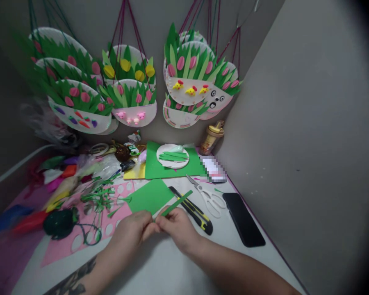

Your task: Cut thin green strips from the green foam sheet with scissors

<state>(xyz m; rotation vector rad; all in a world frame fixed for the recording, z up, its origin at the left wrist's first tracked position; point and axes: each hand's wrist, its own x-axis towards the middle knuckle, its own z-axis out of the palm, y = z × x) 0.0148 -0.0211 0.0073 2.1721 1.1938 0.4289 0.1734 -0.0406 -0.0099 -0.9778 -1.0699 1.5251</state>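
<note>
Close together over the white table, my left hand (140,224) and my right hand (177,227) pinch a narrow green paper strip (181,200). The strip's free end slants up to the right from my right fingers; its lower end is hidden between both hands. Just beyond them lies a green paper sheet (152,195). A black and yellow box cutter (197,215) rests right of my right hand, with white-handled scissors (210,198) behind it. Farther back, a white paper plate (172,164) bears several more green strips.
Pink punched paper (53,250), green scraps (101,196), a dark green yarn ball (59,223) and bagged colourful materials crowd the left. A black phone (244,221) lies at right, near a wall. Paper-plate baskets (140,116) hang behind; a tumbler (211,138) stands at the back.
</note>
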